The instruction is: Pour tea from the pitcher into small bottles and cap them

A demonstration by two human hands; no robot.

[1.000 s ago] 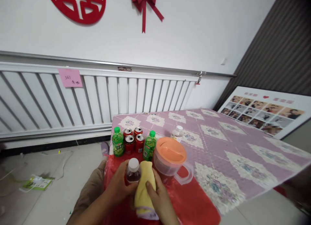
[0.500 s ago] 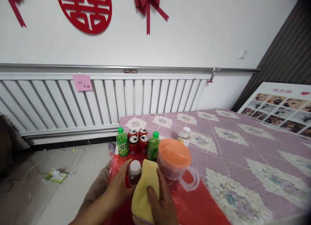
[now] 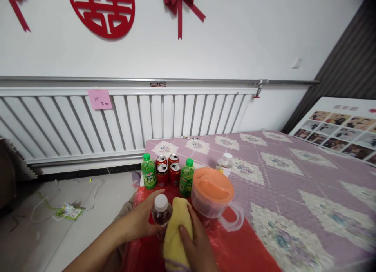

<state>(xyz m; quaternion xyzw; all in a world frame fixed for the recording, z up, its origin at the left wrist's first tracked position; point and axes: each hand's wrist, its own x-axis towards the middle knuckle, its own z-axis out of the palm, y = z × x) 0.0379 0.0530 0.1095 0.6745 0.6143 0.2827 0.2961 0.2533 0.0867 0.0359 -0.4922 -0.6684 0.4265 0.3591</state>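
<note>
My left hand (image 3: 142,217) is wrapped round a clear bottle (image 3: 162,214) with a white cap; the bottle's lower part is hidden by the hand and the cloth. My right hand (image 3: 197,240) grips a folded yellow cloth (image 3: 178,233), thumb on top, close against the bottle's right side. Beyond my hands stand a green-capped bottle (image 3: 149,174), a second green-capped bottle (image 3: 187,180) and several red drink cans (image 3: 162,174) between them. A clear container with an orange lid (image 3: 213,189) and a side handle sits just right of the cloth.
Red plastic sheeting (image 3: 235,252) lies under these things. Another white-capped bottle (image 3: 225,164) stands behind the container, by the purple patterned bedspread (image 3: 279,185). A white radiator (image 3: 132,123) runs along the wall. A power strip (image 3: 70,212) with cables lies on the floor at left.
The capped bottle has shifted slightly left with my left hand. My right hand has brought the cloth slightly right and down, keeping its grip.
</note>
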